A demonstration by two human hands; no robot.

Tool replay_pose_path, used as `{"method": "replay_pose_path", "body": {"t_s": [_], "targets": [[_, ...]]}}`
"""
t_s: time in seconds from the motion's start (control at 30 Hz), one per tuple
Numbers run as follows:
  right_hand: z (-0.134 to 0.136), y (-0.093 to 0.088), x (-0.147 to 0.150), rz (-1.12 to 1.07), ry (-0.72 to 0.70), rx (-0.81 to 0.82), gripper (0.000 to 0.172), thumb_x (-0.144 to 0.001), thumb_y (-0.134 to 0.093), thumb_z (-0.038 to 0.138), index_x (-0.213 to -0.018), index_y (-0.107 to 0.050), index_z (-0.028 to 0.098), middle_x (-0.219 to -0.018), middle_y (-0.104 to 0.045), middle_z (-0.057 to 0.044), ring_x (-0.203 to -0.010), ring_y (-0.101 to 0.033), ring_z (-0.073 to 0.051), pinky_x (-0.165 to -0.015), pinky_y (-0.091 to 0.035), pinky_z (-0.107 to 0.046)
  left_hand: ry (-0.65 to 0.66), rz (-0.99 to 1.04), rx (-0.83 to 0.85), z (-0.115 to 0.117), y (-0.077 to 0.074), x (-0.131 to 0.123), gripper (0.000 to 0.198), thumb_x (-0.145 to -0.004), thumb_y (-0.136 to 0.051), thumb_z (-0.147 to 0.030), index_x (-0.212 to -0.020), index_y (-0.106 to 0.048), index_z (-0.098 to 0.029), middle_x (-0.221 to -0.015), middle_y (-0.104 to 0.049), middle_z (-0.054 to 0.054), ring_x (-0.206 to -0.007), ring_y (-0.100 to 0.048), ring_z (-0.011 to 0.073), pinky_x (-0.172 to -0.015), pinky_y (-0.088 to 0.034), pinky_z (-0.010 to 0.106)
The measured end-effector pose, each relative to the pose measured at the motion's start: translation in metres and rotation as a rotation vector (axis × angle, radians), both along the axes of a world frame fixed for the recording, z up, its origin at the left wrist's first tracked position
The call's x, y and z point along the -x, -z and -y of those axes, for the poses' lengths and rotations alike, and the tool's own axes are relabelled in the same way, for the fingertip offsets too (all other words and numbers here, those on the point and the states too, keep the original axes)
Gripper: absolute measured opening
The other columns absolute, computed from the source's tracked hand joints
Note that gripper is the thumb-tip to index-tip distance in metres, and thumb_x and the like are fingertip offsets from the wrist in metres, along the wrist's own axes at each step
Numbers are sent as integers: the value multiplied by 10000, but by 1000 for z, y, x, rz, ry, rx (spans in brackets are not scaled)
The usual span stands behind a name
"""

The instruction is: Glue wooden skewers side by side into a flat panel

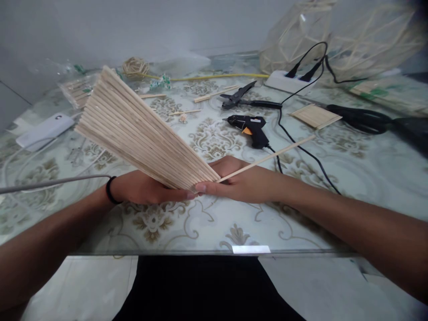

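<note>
A panel of thin wooden sticks (143, 133), laid side by side, tilts up toward the far left above the patterned table. My left hand (150, 189) is closed on its lower edge, thumb on the near side and the other fingers hidden behind it. At the panel's lower right corner, my right hand (239, 180) is closed too, its thumb tip meeting the left thumb. A single loose wooden stick (277, 154) lies between the right thumb and fingers and points out to the right, its inner end at the panel's corner.
Beyond my right hand lie a black glue gun (249, 127), pliers (239, 96), a small stick square (316, 116) and black scissors (357, 118). A white power strip (287, 82) with black cords stands behind. At left are a white box (45, 131) and cables.
</note>
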State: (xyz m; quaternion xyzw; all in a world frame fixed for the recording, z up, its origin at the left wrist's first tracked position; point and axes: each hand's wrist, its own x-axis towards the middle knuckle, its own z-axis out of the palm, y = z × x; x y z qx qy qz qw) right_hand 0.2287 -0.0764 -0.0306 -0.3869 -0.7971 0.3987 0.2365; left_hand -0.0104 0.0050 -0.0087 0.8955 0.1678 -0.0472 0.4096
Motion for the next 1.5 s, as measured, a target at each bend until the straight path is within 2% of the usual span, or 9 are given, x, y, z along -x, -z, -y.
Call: {"method": "replay_pose_path", "body": {"t_s": [0.3,0.47,0.63,0.87,1.0,1.23,1.4,1.5], "targets": [[1,-2,0,-18,-5,15,451,-1038,-593,535,-795,-662,161,-722,-552,4,-644,-525,-128,-577,-395,-248,26,47,7,0,0,-1,443,-1018,-603,-482,-1378,-704,-245,-1330,-769,34,-1264,-688,264,-1216,-432,371],[1,0,0,-20,-2,-6,477,-1035,-589,547,-762,-649,161,-690,-516,16,-618,-486,-116,-559,-374,-244,27,22,18,0,-1,-1,416,-1012,-610,-467,-1372,-707,-282,-1330,-771,3,-1330,-650,264,-1235,-414,372],[1,1,-1,-14,6,1,487,-1032,-587,560,-769,-657,155,-696,-517,15,-620,-491,-115,-554,-374,-238,37,61,9,-1,-1,-2,410,-1010,-614,-434,-1360,-715,-246,-1341,-766,18,-1297,-669,262,-1228,-420,368],[1,-1,0,-10,0,2,491,-1032,-582,573,-756,-638,171,-689,-523,13,-618,-492,-123,-554,-376,-253,2,1,0,1,-2,-1,464,-1009,-606,-496,-1410,-683,-276,-1324,-775,7,-1267,-682,260,-1219,-428,373],[1,-2,0,11,-2,14,508,-1041,-540,603,-803,-658,170,-726,-574,-7,-654,-539,-142,-582,-409,-262,7,29,2,1,-2,-1,463,-1008,-613,-479,-1409,-684,-259,-1343,-764,13,-1272,-677,257,-1215,-432,371],[1,-1,-1,41,1,0,521,-1050,-520,606,-830,-692,167,-743,-617,-19,-648,-519,-134,-586,-396,-264,9,42,0,0,1,-1,425,-1002,-625,-474,-1364,-717,-273,-1306,-780,13,-1224,-702,277,-1186,-459,374],[1,0,-1,32,9,0,509,-1034,-558,597,-783,-673,169,-693,-547,6,-619,-504,-125,-560,-378,-255,15,33,1,0,1,0,446,-1006,-619,-473,-1393,-695,-263,-1344,-763,20,-1259,-685,273,-1200,-441,373],[1,0,-1,34,3,-2,499,-1047,-545,578,-805,-687,166,-719,-579,-4,-636,-517,-126,-574,-386,-254,10,28,8,0,0,0,457,-1001,-632,-476,-1410,-683,-278,-1350,-761,13,-1284,-671,275,-1206,-437,379]]}}
